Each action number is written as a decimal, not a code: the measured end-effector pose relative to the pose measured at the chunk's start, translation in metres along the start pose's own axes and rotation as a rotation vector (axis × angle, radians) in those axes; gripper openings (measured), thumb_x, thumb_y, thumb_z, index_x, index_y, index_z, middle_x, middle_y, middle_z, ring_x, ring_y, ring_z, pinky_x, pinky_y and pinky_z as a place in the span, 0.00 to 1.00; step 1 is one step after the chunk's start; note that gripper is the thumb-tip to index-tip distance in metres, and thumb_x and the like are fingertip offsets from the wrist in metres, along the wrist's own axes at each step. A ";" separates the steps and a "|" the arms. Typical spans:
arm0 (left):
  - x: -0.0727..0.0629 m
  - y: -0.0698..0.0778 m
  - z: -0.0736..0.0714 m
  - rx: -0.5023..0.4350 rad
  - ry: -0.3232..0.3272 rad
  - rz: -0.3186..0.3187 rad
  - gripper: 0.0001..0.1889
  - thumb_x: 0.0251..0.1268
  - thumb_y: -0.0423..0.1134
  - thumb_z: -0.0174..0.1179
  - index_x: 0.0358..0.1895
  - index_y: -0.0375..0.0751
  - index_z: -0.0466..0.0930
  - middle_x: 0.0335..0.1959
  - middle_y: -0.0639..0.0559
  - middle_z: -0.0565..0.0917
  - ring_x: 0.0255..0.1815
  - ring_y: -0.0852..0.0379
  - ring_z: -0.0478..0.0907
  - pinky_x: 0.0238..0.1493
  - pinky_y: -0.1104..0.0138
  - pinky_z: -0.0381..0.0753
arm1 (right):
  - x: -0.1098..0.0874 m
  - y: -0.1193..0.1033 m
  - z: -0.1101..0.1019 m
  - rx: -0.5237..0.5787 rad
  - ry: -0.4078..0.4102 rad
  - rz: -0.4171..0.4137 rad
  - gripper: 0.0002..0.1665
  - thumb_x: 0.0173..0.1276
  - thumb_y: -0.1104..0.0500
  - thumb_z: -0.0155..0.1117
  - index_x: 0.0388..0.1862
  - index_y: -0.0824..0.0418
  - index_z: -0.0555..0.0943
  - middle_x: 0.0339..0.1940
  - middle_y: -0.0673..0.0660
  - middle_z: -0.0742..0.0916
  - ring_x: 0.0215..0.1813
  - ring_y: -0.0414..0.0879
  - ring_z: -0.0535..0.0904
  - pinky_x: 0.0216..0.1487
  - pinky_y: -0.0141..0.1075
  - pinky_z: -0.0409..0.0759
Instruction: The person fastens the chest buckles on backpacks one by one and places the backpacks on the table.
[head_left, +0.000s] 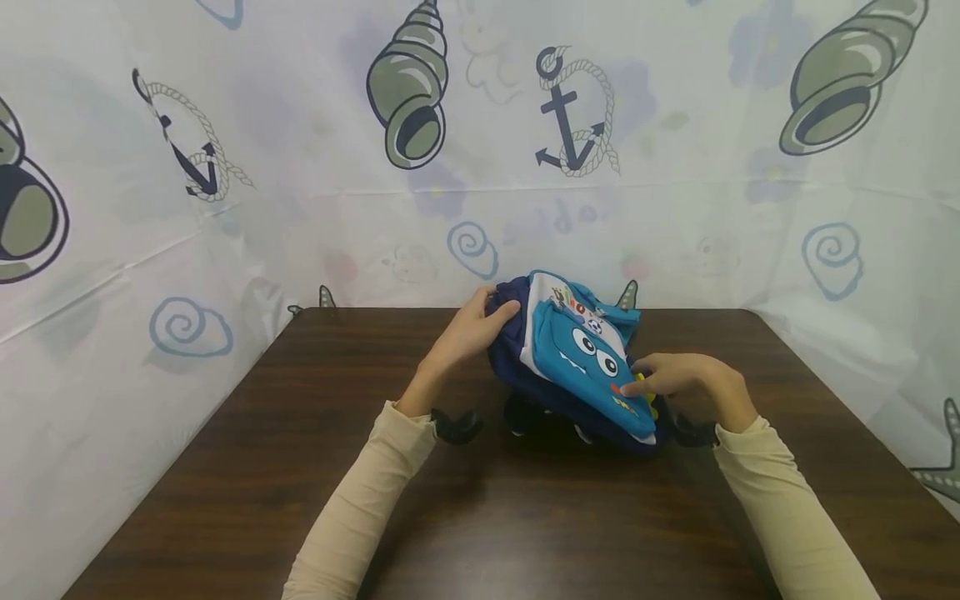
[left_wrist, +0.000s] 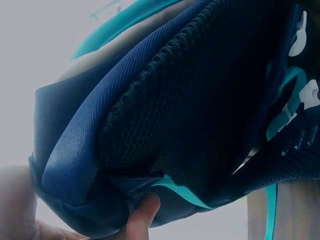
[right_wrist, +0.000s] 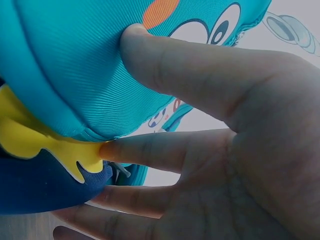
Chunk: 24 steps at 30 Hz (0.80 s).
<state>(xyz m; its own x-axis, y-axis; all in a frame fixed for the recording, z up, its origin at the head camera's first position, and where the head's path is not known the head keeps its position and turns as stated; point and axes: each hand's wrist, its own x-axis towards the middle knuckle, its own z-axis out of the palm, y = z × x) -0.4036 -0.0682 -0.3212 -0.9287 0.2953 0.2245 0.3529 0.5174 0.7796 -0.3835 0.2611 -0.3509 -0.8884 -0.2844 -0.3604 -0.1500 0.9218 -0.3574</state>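
A child's backpack (head_left: 585, 367), navy with a teal front pocket bearing a cartoon face, is tilted above the far part of the table. At its navy left end, my left hand (head_left: 468, 329) grips the corner between thumb and fingers. My right hand (head_left: 686, 379) holds the opposite side, its thumb on the teal pocket and its fingers by the yellow trim (right_wrist: 45, 142). The left wrist view shows the dark mesh back (left_wrist: 165, 115), a teal strap (left_wrist: 182, 192) and a white buckle (left_wrist: 309, 94). Part of the underside is in shadow.
The dark brown wooden table (head_left: 300, 467) extends on both sides of the backpack and towards me. Behind it hangs a pale sheet (head_left: 300, 242) printed with shells and anchors. A black wrist band (head_left: 457, 427) sits at my left cuff.
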 end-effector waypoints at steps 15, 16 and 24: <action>-0.005 0.001 -0.001 0.000 0.011 0.009 0.40 0.74 0.61 0.49 0.78 0.39 0.54 0.78 0.39 0.60 0.78 0.39 0.59 0.75 0.44 0.61 | 0.002 0.001 0.002 0.019 -0.019 -0.009 0.56 0.67 0.34 0.63 0.74 0.76 0.59 0.71 0.77 0.68 0.69 0.72 0.68 0.59 0.58 0.80; -0.005 0.001 -0.001 -0.003 0.010 0.008 0.39 0.74 0.61 0.49 0.78 0.39 0.54 0.78 0.39 0.60 0.78 0.39 0.60 0.75 0.44 0.61 | 0.002 0.001 0.002 0.022 -0.020 -0.008 0.57 0.67 0.34 0.63 0.74 0.76 0.59 0.71 0.77 0.68 0.68 0.72 0.68 0.59 0.58 0.80; -0.007 0.005 -0.001 -0.025 0.010 0.009 0.40 0.74 0.61 0.50 0.79 0.41 0.54 0.79 0.41 0.60 0.78 0.39 0.59 0.75 0.44 0.61 | 0.001 0.001 0.001 -0.006 -0.006 -0.015 0.58 0.66 0.32 0.62 0.74 0.76 0.60 0.72 0.77 0.68 0.71 0.73 0.65 0.63 0.62 0.75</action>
<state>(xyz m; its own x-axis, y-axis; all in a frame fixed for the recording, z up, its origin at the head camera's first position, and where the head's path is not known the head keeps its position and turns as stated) -0.3958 -0.0689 -0.3184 -0.9266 0.2915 0.2374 0.3584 0.4942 0.7920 -0.3842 0.2613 -0.3519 -0.8835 -0.2993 -0.3603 -0.1654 0.9190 -0.3579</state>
